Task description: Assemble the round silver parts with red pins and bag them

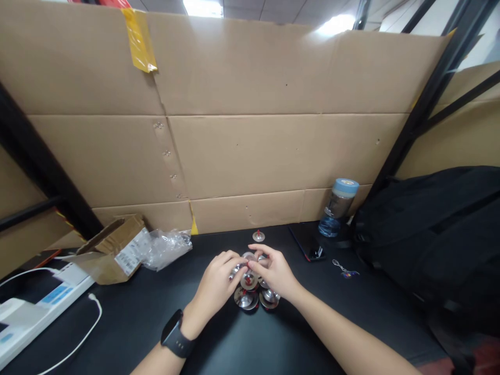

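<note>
Several shiny metal discs with red centres form a pile (248,298) on the black table, in the middle of the head view. My left hand (223,274) reaches over the pile's left side, its fingers bent and its thumb near a red centre. From the right, my right hand (275,271) meets it there, thumb and fingertips close to the same disc at the top. Both hands have curled fingers at the discs; what exactly each one grips is too small to tell. Behind the pile, a single metal disc (258,236) with a red knob lies apart from the others.
On the left are a white power strip (47,307), a white cable (88,336), an open cardboard box (113,250) and clear plastic wrap (167,248). On the right are a phone (308,242), a bottle (338,208), a small keychain (346,272) and a black backpack (433,234). Cardboard stands behind.
</note>
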Tool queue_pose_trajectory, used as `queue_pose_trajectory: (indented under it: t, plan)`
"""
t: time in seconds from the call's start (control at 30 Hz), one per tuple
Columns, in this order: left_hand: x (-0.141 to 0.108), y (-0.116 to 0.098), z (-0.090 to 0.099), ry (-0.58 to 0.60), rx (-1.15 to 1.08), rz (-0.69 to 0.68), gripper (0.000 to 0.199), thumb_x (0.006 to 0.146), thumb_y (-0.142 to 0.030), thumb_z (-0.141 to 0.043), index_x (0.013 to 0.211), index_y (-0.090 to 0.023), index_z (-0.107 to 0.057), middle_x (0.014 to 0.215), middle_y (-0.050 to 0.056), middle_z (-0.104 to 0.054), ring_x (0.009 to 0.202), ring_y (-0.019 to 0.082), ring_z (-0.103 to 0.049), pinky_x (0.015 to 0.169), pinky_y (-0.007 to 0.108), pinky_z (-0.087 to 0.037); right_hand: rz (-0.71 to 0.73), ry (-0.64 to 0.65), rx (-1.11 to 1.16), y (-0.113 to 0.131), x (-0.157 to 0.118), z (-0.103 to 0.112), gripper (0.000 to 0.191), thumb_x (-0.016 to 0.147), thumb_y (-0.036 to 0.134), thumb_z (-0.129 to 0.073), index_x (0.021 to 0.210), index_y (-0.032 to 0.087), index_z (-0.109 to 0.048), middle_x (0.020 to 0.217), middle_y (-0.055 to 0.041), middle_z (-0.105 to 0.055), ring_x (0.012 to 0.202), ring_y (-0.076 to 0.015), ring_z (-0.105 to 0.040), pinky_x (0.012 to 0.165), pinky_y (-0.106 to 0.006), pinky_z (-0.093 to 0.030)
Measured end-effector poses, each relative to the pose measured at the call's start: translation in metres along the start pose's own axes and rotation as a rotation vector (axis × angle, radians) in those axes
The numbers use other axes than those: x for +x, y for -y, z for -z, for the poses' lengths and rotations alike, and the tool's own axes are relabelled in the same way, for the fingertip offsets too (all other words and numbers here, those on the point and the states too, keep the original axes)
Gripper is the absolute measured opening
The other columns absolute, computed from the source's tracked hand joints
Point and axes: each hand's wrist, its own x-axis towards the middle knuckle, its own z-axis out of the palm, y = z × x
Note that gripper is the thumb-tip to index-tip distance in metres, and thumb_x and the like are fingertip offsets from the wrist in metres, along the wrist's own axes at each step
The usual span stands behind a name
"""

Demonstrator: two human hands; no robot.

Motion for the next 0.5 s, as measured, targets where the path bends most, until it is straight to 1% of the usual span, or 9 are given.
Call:
queue_pose_trajectory:
  t: [0.07, 0.17, 0.23, 0.3, 0.33, 0.4, 0.47, 0.5]
  plan:
    - [0.0, -0.002, -0.001, 0.019, 0.017, 0.021, 0.014, 0.098, -0.031, -0.056, 0.099, -0.024, -0.068, 0.099, 0.005, -0.068, 0.091, 0.023, -0.061, 0.084, 0.034, -0.047, 0.016, 0.018, -0.058, -0.001, -0.002, -0.003, 0.047, 0.085, 0.038, -0.074, 0.127, 0.02, -0.065, 0.092, -0.0009, -0.06, 0.07, -0.0135, -0.067, 0.067, -0.027, -0.056]
    - [0.0, -0.006, -0.002, 0.03, -0.001, 0.048, 0.012, 0.098, -0.026, -0.054, 0.094, -0.023, -0.065, 0.095, 0.004, -0.068, 0.088, 0.022, -0.061, 0.081, 0.033, -0.046, 0.071, 0.016, -0.155, 0.0, -0.006, -0.007, 0.042, 0.085, 0.035, -0.073, 0.124, 0.021, -0.068, 0.096, -0.0032, -0.061, 0.075, -0.0154, -0.067, 0.07, -0.029, -0.057]
    - [0.0, -0.008, -0.002, 0.025, -0.093, 0.082, 0.014, 0.099, -0.024, -0.051, 0.094, -0.023, -0.063, 0.094, 0.004, -0.067, 0.087, 0.021, -0.062, 0.08, 0.031, -0.046, 0.109, 0.035, -0.183, 0.002, -0.007, -0.009, 0.045, 0.083, 0.033, -0.076, 0.126, 0.022, -0.068, 0.097, -0.0032, -0.06, 0.078, -0.0161, -0.067, 0.073, -0.03, -0.058]
    - [0.001, -0.009, -0.002, 0.022, -0.225, 0.137, 0.015, 0.1, -0.026, -0.049, 0.093, -0.022, -0.062, 0.092, 0.003, -0.067, 0.085, 0.019, -0.063, 0.079, 0.029, -0.046, 0.137, 0.056, -0.217, 0.007, -0.008, -0.007, 0.052, 0.079, 0.03, -0.079, 0.129, 0.024, -0.067, 0.101, -0.0037, -0.059, 0.079, -0.0158, -0.066, 0.074, -0.03, -0.058]
    - [0.001, -0.009, -0.002, 0.024, -0.283, 0.167, 0.016, 0.101, -0.028, -0.048, 0.093, -0.021, -0.061, 0.091, 0.003, -0.067, 0.083, 0.018, -0.063, 0.078, 0.028, -0.047, 0.155, 0.051, -0.255, 0.009, -0.009, -0.006, 0.054, 0.078, 0.028, -0.08, 0.13, 0.025, -0.066, 0.106, -0.0045, -0.059, 0.082, -0.0163, -0.066, 0.077, -0.031, -0.057]
    - [0.001, -0.01, -0.002, 0.027, -0.356, 0.207, 0.017, 0.101, -0.03, -0.049, 0.094, -0.021, -0.061, 0.091, 0.003, -0.068, 0.082, 0.017, -0.063, 0.077, 0.027, -0.047, 0.207, 0.025, -0.351, 0.013, -0.009, -0.004, 0.057, 0.075, 0.029, -0.083, 0.13, 0.027, -0.067, 0.116, -0.0066, -0.058, 0.095, -0.0196, -0.066, 0.087, -0.035, -0.056]
    - [0.001, -0.012, -0.002, 0.014, -0.376, 0.218, 0.016, 0.1, -0.03, -0.049, 0.096, -0.02, -0.061, 0.092, 0.003, -0.069, 0.082, 0.017, -0.063, 0.077, 0.026, -0.047, 0.272, 0.022, -0.416, 0.017, -0.009, -0.003, 0.062, 0.071, 0.032, -0.087, 0.13, 0.027, -0.067, 0.122, -0.0076, -0.058, 0.108, -0.0235, -0.063, 0.097, -0.039, -0.052]
    - [0.001, -0.012, -0.002, 0.005, -0.377, 0.215, 0.016, 0.1, -0.029, -0.049, 0.096, -0.02, -0.061, 0.092, 0.003, -0.069, 0.082, 0.017, -0.063, 0.078, 0.026, -0.046, 0.297, 0.03, -0.429, 0.017, -0.009, -0.003, 0.066, 0.069, 0.034, -0.089, 0.13, 0.027, -0.066, 0.123, -0.0078, -0.059, 0.111, -0.0244, -0.062, 0.099, -0.039, -0.05]
